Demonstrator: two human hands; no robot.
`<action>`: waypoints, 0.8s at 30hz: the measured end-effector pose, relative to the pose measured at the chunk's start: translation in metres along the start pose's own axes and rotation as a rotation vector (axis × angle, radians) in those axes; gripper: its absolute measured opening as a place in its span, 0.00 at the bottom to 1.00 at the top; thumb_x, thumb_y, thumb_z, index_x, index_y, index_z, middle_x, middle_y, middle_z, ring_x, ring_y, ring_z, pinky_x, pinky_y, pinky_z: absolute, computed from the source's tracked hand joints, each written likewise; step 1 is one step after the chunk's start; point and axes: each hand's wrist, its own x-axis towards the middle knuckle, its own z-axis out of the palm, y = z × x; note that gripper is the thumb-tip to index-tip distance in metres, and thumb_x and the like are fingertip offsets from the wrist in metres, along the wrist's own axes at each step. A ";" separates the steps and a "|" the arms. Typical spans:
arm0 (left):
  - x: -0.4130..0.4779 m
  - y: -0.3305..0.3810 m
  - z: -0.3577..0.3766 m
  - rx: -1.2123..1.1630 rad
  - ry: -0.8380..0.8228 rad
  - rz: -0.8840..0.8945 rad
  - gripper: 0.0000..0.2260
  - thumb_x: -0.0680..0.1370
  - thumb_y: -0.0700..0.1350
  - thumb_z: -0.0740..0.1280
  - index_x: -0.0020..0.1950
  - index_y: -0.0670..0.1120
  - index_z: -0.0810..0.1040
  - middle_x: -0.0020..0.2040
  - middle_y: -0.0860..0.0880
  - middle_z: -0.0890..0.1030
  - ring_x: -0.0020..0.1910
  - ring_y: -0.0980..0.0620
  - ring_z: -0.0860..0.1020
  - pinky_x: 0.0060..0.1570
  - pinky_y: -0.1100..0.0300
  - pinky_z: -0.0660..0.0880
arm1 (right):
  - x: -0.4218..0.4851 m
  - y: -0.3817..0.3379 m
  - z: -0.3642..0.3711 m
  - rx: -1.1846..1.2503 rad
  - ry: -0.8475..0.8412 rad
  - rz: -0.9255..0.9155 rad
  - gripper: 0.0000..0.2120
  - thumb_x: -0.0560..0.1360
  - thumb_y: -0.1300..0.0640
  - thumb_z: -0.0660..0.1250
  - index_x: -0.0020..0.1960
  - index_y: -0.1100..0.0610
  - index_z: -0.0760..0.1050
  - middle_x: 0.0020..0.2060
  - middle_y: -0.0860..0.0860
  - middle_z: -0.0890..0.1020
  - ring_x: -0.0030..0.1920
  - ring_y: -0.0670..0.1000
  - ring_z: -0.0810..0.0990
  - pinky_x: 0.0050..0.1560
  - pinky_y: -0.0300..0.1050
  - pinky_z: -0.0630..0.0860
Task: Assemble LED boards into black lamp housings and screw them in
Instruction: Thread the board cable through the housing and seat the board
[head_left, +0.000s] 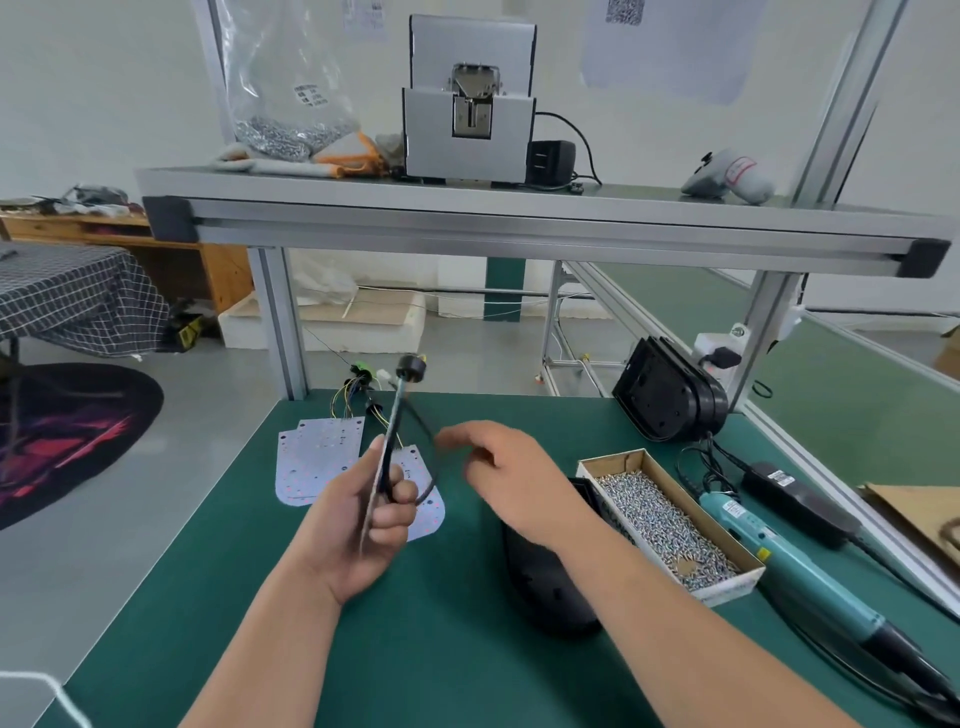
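Head view: the left hand (374, 519) grips 1 LED board (383, 457) edge-on, along with its black cable (397, 410), above the green mat (208, 597). The right hand (511, 478), loosely curled and empty, hovers over a black housing (550, 592). Nothing looks seated or screwed yet. Spare boards (317, 457) lie flat, and the screw box (670, 525) and screwdriver (789, 571) sit untouched. Behind are an aluminium shelf (519, 223) and a grey floor.

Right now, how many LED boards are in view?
4 LED boards: one held edge-on in the left hand, two overlapping on the mat, far left, one flat behind that hand. Others may hide beneath.
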 end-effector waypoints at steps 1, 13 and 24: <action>-0.002 0.002 0.000 -0.049 -0.056 -0.045 0.11 0.80 0.49 0.70 0.41 0.47 0.74 0.34 0.50 0.71 0.21 0.58 0.64 0.15 0.67 0.62 | 0.002 0.004 -0.001 -0.168 -0.012 -0.027 0.27 0.77 0.71 0.58 0.71 0.54 0.78 0.67 0.47 0.81 0.61 0.47 0.77 0.59 0.33 0.68; 0.003 0.005 -0.019 -0.711 -0.304 -0.074 0.09 0.77 0.40 0.57 0.41 0.40 0.75 0.33 0.48 0.73 0.25 0.59 0.63 0.17 0.64 0.66 | 0.020 0.027 0.012 -0.817 -0.029 -0.123 0.09 0.78 0.59 0.63 0.53 0.52 0.80 0.48 0.48 0.81 0.57 0.58 0.72 0.49 0.52 0.72; 0.009 0.005 -0.009 -0.158 0.239 0.104 0.14 0.87 0.50 0.59 0.41 0.51 0.67 0.32 0.52 0.67 0.19 0.58 0.61 0.16 0.68 0.55 | 0.019 0.055 -0.047 -0.829 0.306 -0.113 0.06 0.80 0.58 0.66 0.56 0.55 0.77 0.49 0.53 0.81 0.52 0.58 0.76 0.46 0.52 0.75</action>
